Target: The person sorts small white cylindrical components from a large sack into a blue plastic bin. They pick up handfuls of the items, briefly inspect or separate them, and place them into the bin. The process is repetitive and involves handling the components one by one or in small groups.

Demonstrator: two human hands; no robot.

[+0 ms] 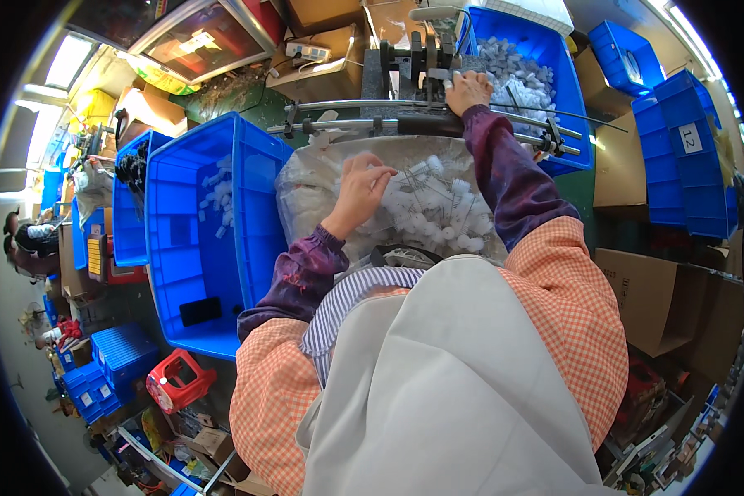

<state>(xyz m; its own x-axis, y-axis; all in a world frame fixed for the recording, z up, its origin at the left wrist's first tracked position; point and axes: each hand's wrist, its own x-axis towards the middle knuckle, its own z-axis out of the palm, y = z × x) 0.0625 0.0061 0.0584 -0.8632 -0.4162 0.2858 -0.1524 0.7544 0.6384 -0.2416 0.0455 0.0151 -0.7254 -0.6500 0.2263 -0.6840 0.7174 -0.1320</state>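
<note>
Over a clear plastic sheet [306,175] loaded with white translucent plastic parts [450,207], my left hand [360,194] hovers with its fingers bent together. Whatever it pinches, if anything, is too small to make out. Some of the parts are ribbed, and thin metal pins lie among them. My right hand [469,89] reaches forward to a bench machine [409,70] with metal rods across its front. Its fingers curl down beside the machine's central block; what they grip is hidden beneath them.
At my left stands a blue bin [192,285] with some white parts and a dark phone-like object [201,312]. Another blue bin [564,78], filled with translucent parts, sits beyond the machine at right. A red stool [179,380], cardboard boxes [649,293] and stacked blue crates [684,157] surround me.
</note>
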